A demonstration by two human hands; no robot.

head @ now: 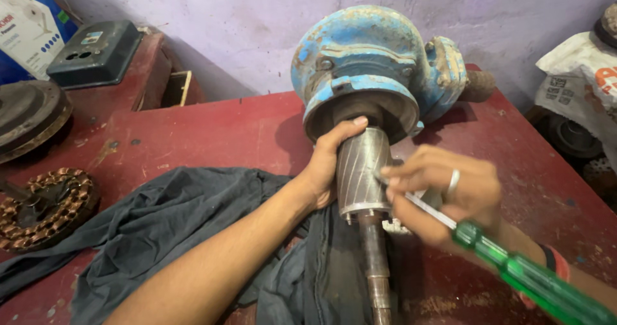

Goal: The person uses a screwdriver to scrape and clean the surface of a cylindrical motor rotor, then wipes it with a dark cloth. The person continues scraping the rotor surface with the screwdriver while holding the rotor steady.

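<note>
Blue pump housing [376,61] lying on the red surface [212,132], its steel rotor [363,174] and shaft partly exposed, not yet free. Left hand [328,164] wraps the rotor; right hand [450,193] closed on a green-handled screwdriver [514,270], tip at the rotor's side. Dark cloth [173,228] beneath.

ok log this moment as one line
left hand: grips rotor | right hand: holds green screwdriver, tip at rotor | blue pump housing on red table | dark cloth beneath

The only camera sits on my head, looking steeply down and forward, close over the red bench [212,132], with the purple wall [257,23] behind.
</note>
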